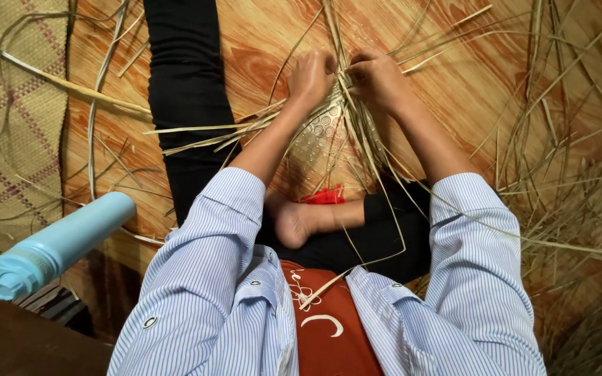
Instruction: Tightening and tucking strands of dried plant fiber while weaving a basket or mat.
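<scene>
Evidently both the left hand (310, 75) and right hand (377, 78) pinch straw strips (346, 104) tightly.

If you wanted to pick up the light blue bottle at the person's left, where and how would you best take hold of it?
Grip the light blue bottle around its smooth cylindrical body, mid-length, coming from above with the fingers wrapped across it. It lies tilted, its ridged cap end low at the frame's left, so the bare barrel is the widest, most open part. The left hand, now among the straw strips, is on the nearer side.
</scene>
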